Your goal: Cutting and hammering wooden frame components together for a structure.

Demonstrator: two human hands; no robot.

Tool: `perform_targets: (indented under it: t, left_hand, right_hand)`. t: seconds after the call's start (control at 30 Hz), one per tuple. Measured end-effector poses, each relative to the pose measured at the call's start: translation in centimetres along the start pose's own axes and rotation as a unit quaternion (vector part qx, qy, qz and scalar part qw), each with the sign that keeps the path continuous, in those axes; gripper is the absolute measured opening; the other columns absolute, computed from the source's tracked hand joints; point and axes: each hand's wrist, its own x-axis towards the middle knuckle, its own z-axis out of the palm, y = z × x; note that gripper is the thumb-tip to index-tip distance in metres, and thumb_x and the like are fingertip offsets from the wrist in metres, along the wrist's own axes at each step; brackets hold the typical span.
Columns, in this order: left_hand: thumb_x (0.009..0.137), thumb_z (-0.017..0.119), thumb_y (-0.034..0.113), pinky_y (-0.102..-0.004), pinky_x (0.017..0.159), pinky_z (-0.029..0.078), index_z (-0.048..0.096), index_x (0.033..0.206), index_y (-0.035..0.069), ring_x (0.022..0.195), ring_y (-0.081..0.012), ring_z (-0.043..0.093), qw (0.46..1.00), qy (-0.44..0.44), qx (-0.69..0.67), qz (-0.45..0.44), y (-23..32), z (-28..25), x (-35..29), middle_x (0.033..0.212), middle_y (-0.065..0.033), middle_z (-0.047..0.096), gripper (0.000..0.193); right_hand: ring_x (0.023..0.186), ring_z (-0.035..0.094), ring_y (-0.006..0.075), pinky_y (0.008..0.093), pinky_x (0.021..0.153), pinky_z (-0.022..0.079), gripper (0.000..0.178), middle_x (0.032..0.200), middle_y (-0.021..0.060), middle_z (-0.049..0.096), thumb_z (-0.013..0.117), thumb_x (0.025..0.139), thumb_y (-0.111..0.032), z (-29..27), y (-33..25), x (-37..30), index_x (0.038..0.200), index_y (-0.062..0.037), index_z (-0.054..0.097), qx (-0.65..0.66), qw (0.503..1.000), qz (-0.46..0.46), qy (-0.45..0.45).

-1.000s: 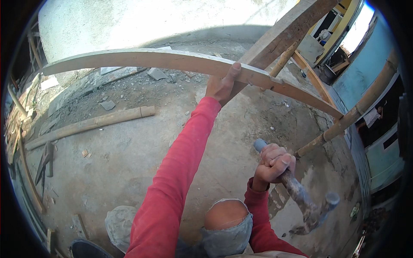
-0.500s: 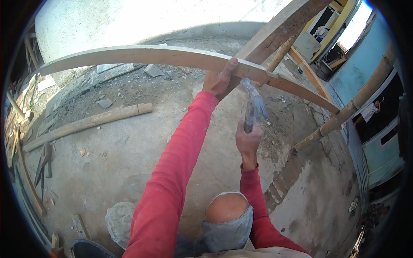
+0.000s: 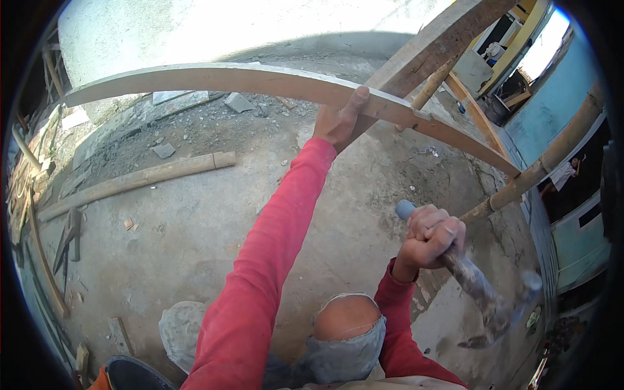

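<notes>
The left hand clasps the long plank where it meets the thick beam, thumb on the plank's near face — the right hand is wrapped around a blurred hammer, well apart from both.

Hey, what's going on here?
A person in red sleeves is handling wood. The left hand grips a long board where it crosses a thick wooden beam. The right hand holds a hammer away from the board, its head low and to the right. A bamboo pole lies on the ground at left.
</notes>
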Motion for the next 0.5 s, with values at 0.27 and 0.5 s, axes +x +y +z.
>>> perform_targets:
  t: [0.27, 0.5]
  left_hand:
    - [0.079, 0.045, 0.084, -0.0418, 0.103, 0.039, 0.058, 0.127, -0.001, 0.124, -0.0328, 0.052, 0.997, -0.018, 0.068, 0.020, 0.1, -1.3, 0.0, 0.131, -0.0209, 0.056, 0.099]
    - [0.076, 0.035, 0.091, -0.0385, 0.100, 0.044, 0.052, 0.130, -0.002, 0.119, -0.0257, 0.053, 0.962, -0.047, -0.267, -0.039, -3.2, -2.6, -0.9, 0.119, -0.0175, 0.057, 0.109]
  right_hand:
    - [0.055, 0.043, 0.0049, 0.0222, 0.051, 0.034, 0.017, 0.062, 0.0001, 0.049, 0.058, 0.098, -0.020, -2.4, 2.0, -1.2, 0.091, -0.0054, 0.056, -0.323, 0.925, 0.116, -0.164]
    - [0.055, 0.050, 0.0146, 0.0297, 0.052, 0.042, 0.028, 0.069, 0.0061, 0.055, 0.070, 0.090, -0.020, 3.7, -3.0, -1.9, 0.107, -0.0028, 0.056, -0.247, 0.862, 0.218, -0.385]
